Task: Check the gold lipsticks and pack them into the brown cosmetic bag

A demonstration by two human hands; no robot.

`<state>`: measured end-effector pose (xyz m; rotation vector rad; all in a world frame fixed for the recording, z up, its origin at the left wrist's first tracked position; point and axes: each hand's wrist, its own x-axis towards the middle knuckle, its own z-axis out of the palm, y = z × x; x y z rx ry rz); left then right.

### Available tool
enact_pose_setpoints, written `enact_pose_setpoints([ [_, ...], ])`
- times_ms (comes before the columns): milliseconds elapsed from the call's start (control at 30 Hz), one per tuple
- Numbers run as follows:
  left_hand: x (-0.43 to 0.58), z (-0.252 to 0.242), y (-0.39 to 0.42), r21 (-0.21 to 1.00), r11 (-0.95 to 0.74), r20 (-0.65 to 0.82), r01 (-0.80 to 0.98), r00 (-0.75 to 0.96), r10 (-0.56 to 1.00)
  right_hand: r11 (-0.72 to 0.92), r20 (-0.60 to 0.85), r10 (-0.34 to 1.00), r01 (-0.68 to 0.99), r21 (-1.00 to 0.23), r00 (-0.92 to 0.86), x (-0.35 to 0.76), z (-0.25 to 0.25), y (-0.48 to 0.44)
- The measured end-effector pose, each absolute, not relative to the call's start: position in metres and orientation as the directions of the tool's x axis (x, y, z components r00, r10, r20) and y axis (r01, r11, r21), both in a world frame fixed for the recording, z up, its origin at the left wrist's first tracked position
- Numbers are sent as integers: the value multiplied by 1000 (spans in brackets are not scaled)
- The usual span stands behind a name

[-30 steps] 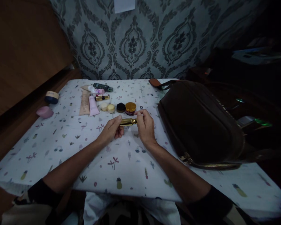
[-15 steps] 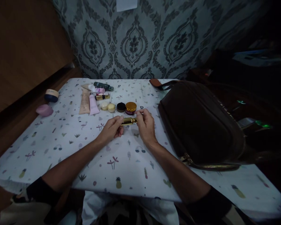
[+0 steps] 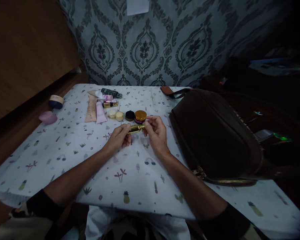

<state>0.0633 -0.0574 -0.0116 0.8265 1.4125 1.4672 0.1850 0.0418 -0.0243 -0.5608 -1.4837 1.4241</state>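
A slim, shiny gold cosmetic tube (image 3: 135, 129) is held level above the table between my two hands. My left hand (image 3: 119, 137) is closed round its left end, thumb on top. At the right end, my right hand (image 3: 157, 135) pinches the tube with thumb and fingertips. Just beyond it sit a jar with a gold lid (image 3: 140, 115) and a small black-lidded jar (image 3: 130, 115). Two small cream-coloured round pots, a yellowish one (image 3: 119, 116) and a paler one (image 3: 112, 114), lie left of these jars.
A lilac squeeze tube (image 3: 100, 112), a beige tube (image 3: 91, 110), another gold tube (image 3: 110, 104) and a dark green bottle (image 3: 111, 92) lie at the back left. Farther left are a blue-and-beige jar (image 3: 56, 102) and a pink sponge-like item (image 3: 48, 117). A large dark brown bag (image 3: 212, 133) fills the right.
My right fingers have shifted slightly on the right end of the gold tube, and the tube is tilted a little differently. The whole view has moved slightly.
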Motion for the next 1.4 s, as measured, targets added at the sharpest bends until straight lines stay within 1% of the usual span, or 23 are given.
enact_pose_setpoints([
  [133,64,-11,-57,985,66,-120,-161,-354,928,227,316,854,-250,-941,-412,186,-24,42],
  [333,63,-11,-58,987,34,-86,-157,-331,940,348,358,844,-99,-932,-400,190,-18,42],
  [433,63,-11,-57,984,22,-79,-175,-329,941,367,365,848,-71,-927,-385,191,-16,42],
  [633,63,-11,-57,958,-23,-87,-287,-365,927,303,310,855,-84,-949,-416,191,-16,39],
  [767,62,-10,-57,932,-28,-127,-360,-397,909,273,298,843,-122,-954,-449,191,-14,38],
  [1000,63,-9,-58,888,-39,-154,-457,-378,913,235,301,853,-201,-951,-427,190,-16,38],
  [1133,64,-10,-58,877,-44,-155,-479,-367,917,218,290,855,-209,-953,-430,190,-16,38],
  [1233,62,-12,-59,887,-36,-142,-460,-346,927,189,249,872,-179,-965,-422,191,-14,40],
  [1400,62,-12,-59,902,-14,-130,-432,-301,945,182,184,889,-45,-982,-419,194,-12,44],
])
